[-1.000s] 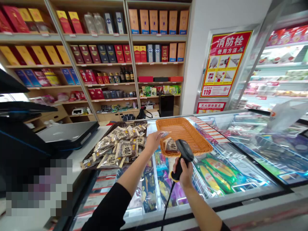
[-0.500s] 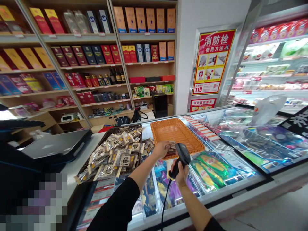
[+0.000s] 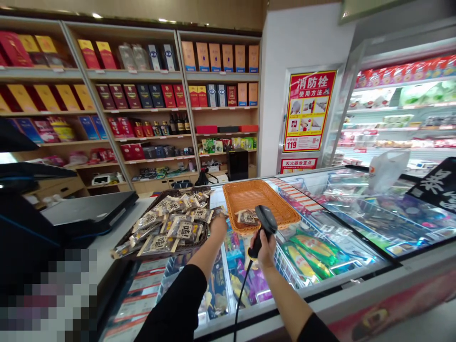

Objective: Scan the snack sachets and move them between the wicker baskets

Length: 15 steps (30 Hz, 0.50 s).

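My right hand (image 3: pixel 266 249) is wrapped around a black handheld barcode scanner (image 3: pixel 266 222), its cable hanging down towards me. The scanner's head is raised over the near edge of an orange woven basket (image 3: pixel 261 190). Inside that basket, at its near left corner, lies one snack packet (image 3: pixel 247 217). My left hand (image 3: pixel 218 228) is closed at a small snack packet (image 3: pixel 216 212) by the right edge of a dark woven basket (image 3: pixel 119 242); its fingertips are partly hidden. Similar clear-and-beige packets (image 3: pixel 185 229) are heaped in the dark basket.
Both baskets stand on the glass top of a chest freezer (image 3: pixel 342 280) holding bagged goods. On the left is a counter with a dark flat device (image 3: pixel 90 213). A plastic bag (image 3: pixel 388 168) and a black sign (image 3: pixel 436 187) stand on the right. Shelves (image 3: pixel 153 111) line the back.
My left hand has left a packet in the orange basket and moved left to a packet beside the dark basket. The scanner has shifted slightly left. The camera view has tilted up.
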Tool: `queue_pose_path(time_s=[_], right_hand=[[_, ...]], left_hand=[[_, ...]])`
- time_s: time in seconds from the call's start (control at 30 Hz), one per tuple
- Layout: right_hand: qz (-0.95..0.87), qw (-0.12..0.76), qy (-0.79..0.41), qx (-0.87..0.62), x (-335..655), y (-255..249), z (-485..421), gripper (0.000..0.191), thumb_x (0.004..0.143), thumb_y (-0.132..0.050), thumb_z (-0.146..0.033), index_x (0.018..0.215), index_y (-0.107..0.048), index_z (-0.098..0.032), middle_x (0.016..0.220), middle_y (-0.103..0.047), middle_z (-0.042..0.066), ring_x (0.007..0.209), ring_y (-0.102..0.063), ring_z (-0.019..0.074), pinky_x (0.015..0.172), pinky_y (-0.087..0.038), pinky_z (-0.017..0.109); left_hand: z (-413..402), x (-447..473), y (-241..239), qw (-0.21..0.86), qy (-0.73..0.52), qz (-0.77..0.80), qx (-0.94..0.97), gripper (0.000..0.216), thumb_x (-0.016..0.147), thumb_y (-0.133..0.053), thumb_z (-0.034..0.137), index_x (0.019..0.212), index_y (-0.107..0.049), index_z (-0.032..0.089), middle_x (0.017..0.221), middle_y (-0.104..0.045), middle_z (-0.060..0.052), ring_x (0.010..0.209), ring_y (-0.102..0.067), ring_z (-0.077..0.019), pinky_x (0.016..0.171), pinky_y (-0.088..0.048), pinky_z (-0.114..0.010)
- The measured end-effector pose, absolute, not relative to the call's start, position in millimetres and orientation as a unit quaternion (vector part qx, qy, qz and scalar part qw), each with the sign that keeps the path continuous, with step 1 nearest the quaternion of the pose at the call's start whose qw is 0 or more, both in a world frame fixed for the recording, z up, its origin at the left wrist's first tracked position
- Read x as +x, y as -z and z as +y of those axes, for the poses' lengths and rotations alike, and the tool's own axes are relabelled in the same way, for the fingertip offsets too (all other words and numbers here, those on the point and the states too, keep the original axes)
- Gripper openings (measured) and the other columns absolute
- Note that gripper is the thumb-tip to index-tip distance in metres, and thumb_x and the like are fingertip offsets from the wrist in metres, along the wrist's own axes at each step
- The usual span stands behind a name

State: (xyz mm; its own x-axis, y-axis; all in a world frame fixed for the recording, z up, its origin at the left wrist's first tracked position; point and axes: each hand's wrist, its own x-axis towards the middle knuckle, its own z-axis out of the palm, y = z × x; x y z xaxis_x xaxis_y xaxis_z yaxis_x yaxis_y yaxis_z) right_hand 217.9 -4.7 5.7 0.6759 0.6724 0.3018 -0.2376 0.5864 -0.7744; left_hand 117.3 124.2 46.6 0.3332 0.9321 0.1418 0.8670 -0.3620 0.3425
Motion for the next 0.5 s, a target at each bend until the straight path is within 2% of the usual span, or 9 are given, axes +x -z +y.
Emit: queue_pose_path(time_s=[0.17,0.3,0.4,0.5], right_hand=[[-0.32,0.817,-0.28,-0.389,220.0,-0.2,2.9,0.038,0.082,-0.055,-0.057,0.097,-0.054,-0.022,0.056,-0.05,-0.004,0.039,-0.047,0.0142,0.038,-0.036,0.027],[-0.341,0.81,-0.319,-0.355,218.8,0.9,3.5,0.037,0.082,-0.058,-0.054,0.099,-0.054,-0.022,0.059,-0.052,-0.004,0.037,-0.046,0.0124,0.037,-0.036,0.026],[-0.366,0.784,-0.364,-0.344,211.3,-2.3,-0.2,0.035,0.08,-0.06,-0.054,0.09,-0.053,-0.021,0.061,-0.053,-0.004,0.036,-0.046,0.0103,0.035,-0.034,0.024],[-0.387,0.759,-0.39,-0.349,202.4,-6.4,-4.4,0.036,0.079,-0.061,-0.055,0.079,-0.05,-0.021,0.059,-0.053,-0.004,0.035,-0.046,0.0089,0.033,-0.033,0.022]], left_hand=[[104.1,106.3,-67.9,0.075,-0.121,0.571,0.808,0.035,0.084,-0.037,0.005,0.114,-0.055,0.007,0.097,-0.068,-0.025,0.096,-0.068,-0.0294,0.076,-0.05,-0.033],[96.5,86.9,-92.5,0.11,-0.215,0.536,0.809,0.033,0.085,-0.041,0.006,0.113,-0.057,0.01,0.096,-0.069,-0.022,0.093,-0.068,-0.0287,0.076,-0.05,-0.035],[108.1,74.6,-112.5,0.233,-0.357,0.5,0.754,0.029,0.089,-0.045,0.014,0.114,-0.058,0.016,0.102,-0.069,-0.015,0.096,-0.066,-0.0242,0.077,-0.051,-0.032],[124.0,65.3,-121.1,0.456,-0.411,0.47,0.634,0.023,0.091,-0.047,0.028,0.106,-0.06,0.016,0.094,-0.069,-0.01,0.081,-0.067,-0.0189,0.069,-0.054,-0.03]])
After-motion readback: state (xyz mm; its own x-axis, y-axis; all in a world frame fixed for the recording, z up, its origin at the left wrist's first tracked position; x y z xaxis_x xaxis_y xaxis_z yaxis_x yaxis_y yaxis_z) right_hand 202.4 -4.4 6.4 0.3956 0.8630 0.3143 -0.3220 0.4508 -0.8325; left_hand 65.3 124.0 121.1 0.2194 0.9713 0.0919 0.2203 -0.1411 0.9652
